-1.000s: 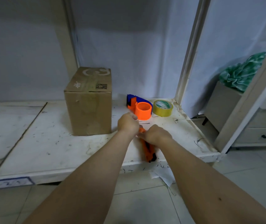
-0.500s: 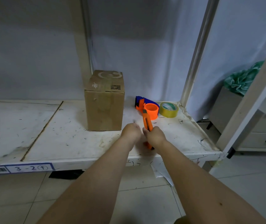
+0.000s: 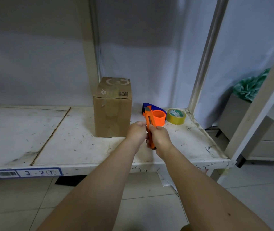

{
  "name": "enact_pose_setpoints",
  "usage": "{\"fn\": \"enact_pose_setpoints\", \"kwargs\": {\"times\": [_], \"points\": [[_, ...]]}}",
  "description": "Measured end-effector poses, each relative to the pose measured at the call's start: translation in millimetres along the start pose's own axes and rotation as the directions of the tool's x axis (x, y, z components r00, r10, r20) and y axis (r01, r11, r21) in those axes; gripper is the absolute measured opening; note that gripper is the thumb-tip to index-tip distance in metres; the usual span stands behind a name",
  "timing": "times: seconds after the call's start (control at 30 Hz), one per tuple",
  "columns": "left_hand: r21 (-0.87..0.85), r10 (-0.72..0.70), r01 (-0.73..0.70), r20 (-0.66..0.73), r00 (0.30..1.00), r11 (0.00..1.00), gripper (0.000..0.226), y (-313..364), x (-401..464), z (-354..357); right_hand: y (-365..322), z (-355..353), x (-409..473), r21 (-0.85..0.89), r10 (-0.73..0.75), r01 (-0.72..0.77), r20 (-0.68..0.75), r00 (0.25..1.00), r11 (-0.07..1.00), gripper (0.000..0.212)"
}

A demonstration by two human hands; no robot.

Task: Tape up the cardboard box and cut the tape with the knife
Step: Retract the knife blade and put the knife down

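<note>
A closed brown cardboard box (image 3: 113, 112) stands upright on the white shelf (image 3: 63, 144), to the left of my hands. Both hands hold an orange utility knife (image 3: 150, 121) upright above the shelf, with a short stretch of blade showing at its top. My right hand (image 3: 159, 139) wraps the lower handle. My left hand (image 3: 137, 133) pinches the handle from the left side. Behind the knife sits an orange and blue tape dispenser (image 3: 156, 115), and a yellowish tape roll (image 3: 176, 116) lies to its right.
A white upright post (image 3: 204, 60) rises behind the tape roll at the shelf's right end. A slanted beam (image 3: 262, 104) crosses on the right, with a grey drawer unit (image 3: 266, 140) and green cloth (image 3: 252, 85) behind it. A label reading 3-2 (image 3: 28, 172) marks the shelf's front edge.
The knife has come up off the shelf from lying flat to standing upright in both hands. The camera has pulled back and shifted left, so the box appears further right.
</note>
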State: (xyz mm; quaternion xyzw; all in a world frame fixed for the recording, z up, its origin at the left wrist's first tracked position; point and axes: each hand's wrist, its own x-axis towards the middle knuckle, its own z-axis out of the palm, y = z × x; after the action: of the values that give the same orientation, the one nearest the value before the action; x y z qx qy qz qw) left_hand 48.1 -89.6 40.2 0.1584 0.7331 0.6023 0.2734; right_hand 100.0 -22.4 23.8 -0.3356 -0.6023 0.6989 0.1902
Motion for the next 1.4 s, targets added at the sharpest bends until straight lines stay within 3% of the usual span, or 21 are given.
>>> {"fn": "enact_pose_setpoints", "kwargs": {"times": [0.57,0.7,0.83,1.0,1.4], "points": [[-0.059,0.066,-0.067,-0.016,0.998,0.996,0.041,7,-6,1,-6,5,-5,-0.001,-0.043,0.043,-0.004,0.999,0.999,0.026],[-0.06,0.039,-0.042,-0.051,0.998,0.997,0.032,9,-8,0,-8,8,-7,0.04,0.015,-0.016,0.033,0.999,0.999,0.038],[-0.121,0.047,-0.054,-0.065,0.997,0.991,0.023,8,-7,-3,-10,10,-7,0.016,-0.03,0.029,0.037,0.999,0.999,0.031],[-0.165,0.017,-0.026,-0.053,0.998,0.986,0.02,8,-10,-7,-10,13,-15,0.071,-0.05,0.043,0.109,0.993,0.997,0.023],[-0.214,-0.058,0.049,-0.036,0.998,0.976,0.025,5,-6,-16,-15,11,-24,0.139,-0.069,0.034,0.258,0.964,0.99,0.03]]}}
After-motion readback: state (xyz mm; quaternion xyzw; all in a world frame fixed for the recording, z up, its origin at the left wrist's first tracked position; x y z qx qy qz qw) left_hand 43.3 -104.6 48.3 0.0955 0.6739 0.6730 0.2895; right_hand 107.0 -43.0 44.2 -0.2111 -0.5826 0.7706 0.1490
